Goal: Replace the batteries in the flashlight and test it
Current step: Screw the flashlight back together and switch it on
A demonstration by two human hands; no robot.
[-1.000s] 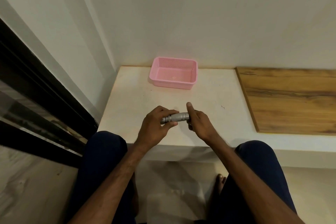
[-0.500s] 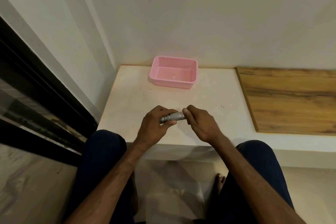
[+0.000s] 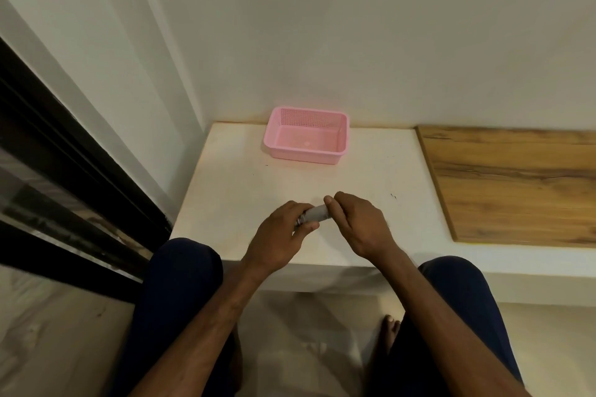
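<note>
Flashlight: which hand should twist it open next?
Probably the right hand: its fingers curl round one end of the flashlight, while the left hand grips the other end.

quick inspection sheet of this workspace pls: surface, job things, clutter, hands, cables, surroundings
surface: white ledge with a few small dark specks; wooden board on its right side.
job's things: silver flashlight held between both hands over the ledge; no loose batteries seen.
clutter: pink basket at the back by the wall.
hands: left hand grips one end of the flashlight, right hand grips the other.
cables: nothing seen.
surroundings: black frame at the left; the person's knees and a bare foot below.
</note>
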